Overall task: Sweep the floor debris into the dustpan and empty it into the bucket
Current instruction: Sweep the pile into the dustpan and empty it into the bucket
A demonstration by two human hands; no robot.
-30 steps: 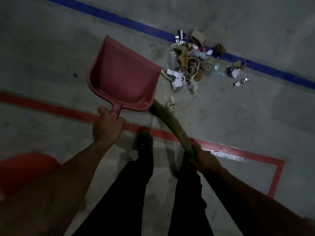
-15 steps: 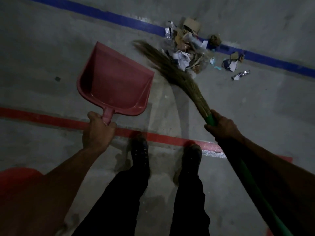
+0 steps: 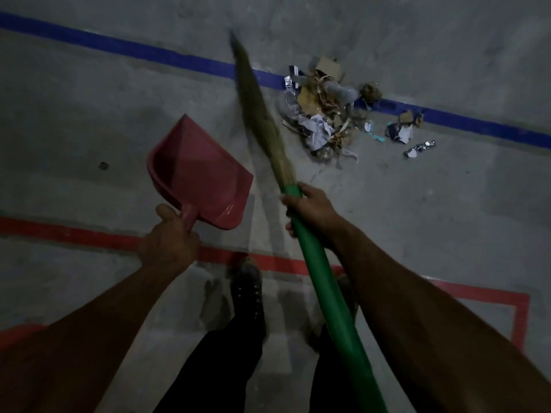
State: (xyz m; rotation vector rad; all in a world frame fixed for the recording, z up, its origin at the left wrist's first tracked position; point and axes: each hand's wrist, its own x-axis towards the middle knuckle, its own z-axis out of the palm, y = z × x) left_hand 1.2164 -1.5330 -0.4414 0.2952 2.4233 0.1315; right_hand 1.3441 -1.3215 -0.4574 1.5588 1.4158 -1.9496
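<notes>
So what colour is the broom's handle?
Green: the broom handle is plain green below the straw bristles, gripped by the right hand. Only the head view shows it.

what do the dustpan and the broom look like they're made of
Dustpan: seemingly moulded red plastic, smooth with a faint sheen near the handle. Broom: bristle head looks like dried grass or plant fibre, tan and wispy, though blurred; its green handle seems plastic or plastic-sleeved, smooth and evenly coloured.

Broom (image 3: pixel 262 120) swung left off debris pile (image 3: pixel 325 114), bristles now pointing up past blue line (image 3: pixel 134 50).
</notes>
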